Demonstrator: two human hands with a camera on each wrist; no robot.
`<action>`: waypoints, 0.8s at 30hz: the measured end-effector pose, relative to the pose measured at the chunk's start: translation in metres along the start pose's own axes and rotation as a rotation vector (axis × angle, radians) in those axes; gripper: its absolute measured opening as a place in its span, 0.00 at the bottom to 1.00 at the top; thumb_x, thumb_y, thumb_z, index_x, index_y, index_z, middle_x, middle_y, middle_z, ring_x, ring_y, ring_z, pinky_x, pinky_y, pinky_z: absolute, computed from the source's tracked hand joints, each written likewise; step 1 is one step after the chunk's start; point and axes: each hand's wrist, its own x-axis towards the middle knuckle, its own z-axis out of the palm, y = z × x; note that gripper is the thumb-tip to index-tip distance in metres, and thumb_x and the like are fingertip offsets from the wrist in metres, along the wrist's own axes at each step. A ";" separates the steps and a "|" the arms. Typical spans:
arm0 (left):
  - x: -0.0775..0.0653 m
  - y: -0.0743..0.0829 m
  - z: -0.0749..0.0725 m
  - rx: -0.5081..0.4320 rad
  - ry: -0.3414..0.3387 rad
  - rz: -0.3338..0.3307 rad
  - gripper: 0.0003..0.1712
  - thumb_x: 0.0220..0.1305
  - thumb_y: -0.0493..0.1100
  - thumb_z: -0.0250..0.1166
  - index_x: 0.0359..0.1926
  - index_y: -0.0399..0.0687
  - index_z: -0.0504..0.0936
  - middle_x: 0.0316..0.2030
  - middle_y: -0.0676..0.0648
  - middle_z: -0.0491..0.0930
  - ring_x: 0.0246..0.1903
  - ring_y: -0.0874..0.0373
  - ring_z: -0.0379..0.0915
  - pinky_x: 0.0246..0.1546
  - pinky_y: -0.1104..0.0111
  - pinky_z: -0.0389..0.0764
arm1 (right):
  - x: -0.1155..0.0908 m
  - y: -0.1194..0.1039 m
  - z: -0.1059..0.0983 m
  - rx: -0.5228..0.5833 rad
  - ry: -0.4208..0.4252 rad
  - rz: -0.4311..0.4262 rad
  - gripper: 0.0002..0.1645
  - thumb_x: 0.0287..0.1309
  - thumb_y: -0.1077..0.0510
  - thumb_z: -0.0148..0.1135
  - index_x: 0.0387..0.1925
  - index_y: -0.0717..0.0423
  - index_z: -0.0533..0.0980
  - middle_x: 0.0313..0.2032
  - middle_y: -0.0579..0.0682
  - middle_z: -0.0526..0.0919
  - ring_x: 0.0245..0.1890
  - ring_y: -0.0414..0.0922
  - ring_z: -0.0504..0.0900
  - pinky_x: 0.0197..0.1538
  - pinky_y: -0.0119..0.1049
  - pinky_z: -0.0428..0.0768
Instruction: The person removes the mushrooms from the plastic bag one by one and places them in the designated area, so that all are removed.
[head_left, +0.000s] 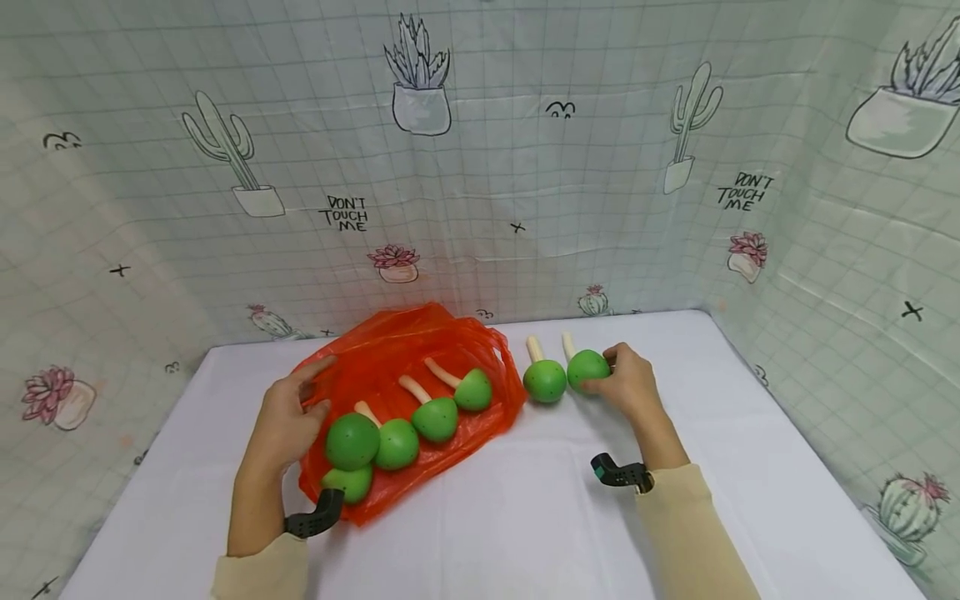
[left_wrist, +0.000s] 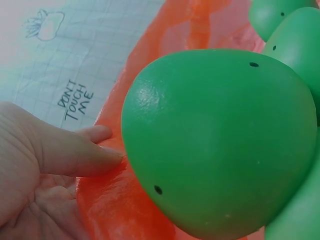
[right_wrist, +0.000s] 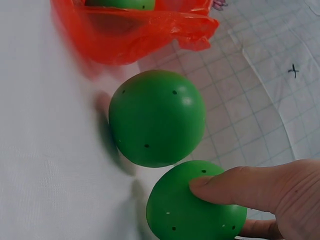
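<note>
You've got room over the white tabletop (head_left: 480,533) at lower centre and lower right of head view. In your way: red bag (head_left: 375,342) plus five green mushrooms (head_left: 435,419) centre-left, mushroom pair (head_left: 545,381) right of centre, patterned cloth (head_left: 480,167) up top.

left arm: extends forward from the lower edge of the head view, close to vertical there. the left sleeve (head_left: 262,571) ends short of the wrist, leaving the left forearm (head_left: 257,504) bare. the left hand (head_left: 285,421) points forward and inward; its left thumb (left_wrist: 82,155) is extended, with a clear gap between thumb and forefinger.

right arm: slants forward and inward from the lower edge. the right sleeve (head_left: 697,533) covers the arm to just below the wrist. the right hand (head_left: 632,379) is turned inward in a grip, right thumb (right_wrist: 232,186) opposed to the fingers (right_wrist: 261,229), which are largely hidden. both hands are bare.
</note>
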 end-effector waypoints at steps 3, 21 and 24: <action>-0.002 0.000 0.001 0.016 -0.006 -0.014 0.35 0.72 0.25 0.55 0.78 0.38 0.65 0.72 0.30 0.67 0.68 0.30 0.67 0.64 0.44 0.75 | -0.002 0.003 0.002 -0.017 -0.011 -0.010 0.42 0.54 0.58 0.78 0.63 0.76 0.68 0.59 0.76 0.77 0.61 0.69 0.77 0.65 0.61 0.76; -0.001 0.001 -0.001 0.033 0.009 0.007 0.35 0.70 0.23 0.55 0.78 0.36 0.66 0.71 0.29 0.68 0.67 0.29 0.69 0.61 0.45 0.77 | -0.004 0.001 0.001 -0.024 0.008 -0.054 0.42 0.54 0.59 0.78 0.64 0.74 0.70 0.60 0.75 0.77 0.60 0.69 0.77 0.64 0.62 0.76; -0.001 0.002 0.000 0.029 0.011 0.009 0.35 0.70 0.24 0.55 0.77 0.36 0.66 0.71 0.29 0.69 0.67 0.29 0.69 0.61 0.45 0.77 | -0.005 -0.002 -0.001 -0.022 0.017 -0.050 0.42 0.54 0.59 0.78 0.65 0.74 0.70 0.60 0.75 0.77 0.61 0.69 0.77 0.64 0.62 0.76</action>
